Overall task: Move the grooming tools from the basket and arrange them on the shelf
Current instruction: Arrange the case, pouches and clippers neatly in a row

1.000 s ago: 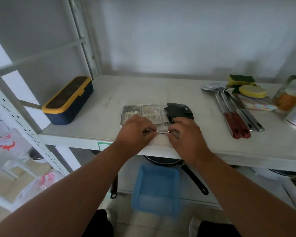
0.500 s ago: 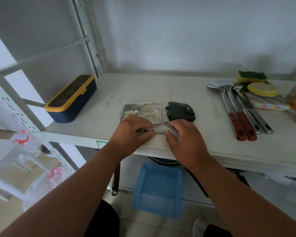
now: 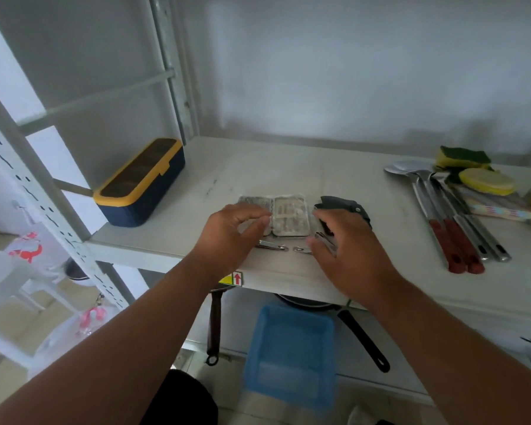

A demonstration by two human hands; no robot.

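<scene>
Head view: white shelf (image 3: 288,167) w/ grey wall; both hands (image 3: 227,237) spread, empty.

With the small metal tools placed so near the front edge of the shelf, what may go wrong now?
The two nail clippers lie close to the shelf front edge, between both hands; a brush from the left hand or right hand might push them off. The blue basket sits below, so they may drop into it or onto the floor.
</scene>
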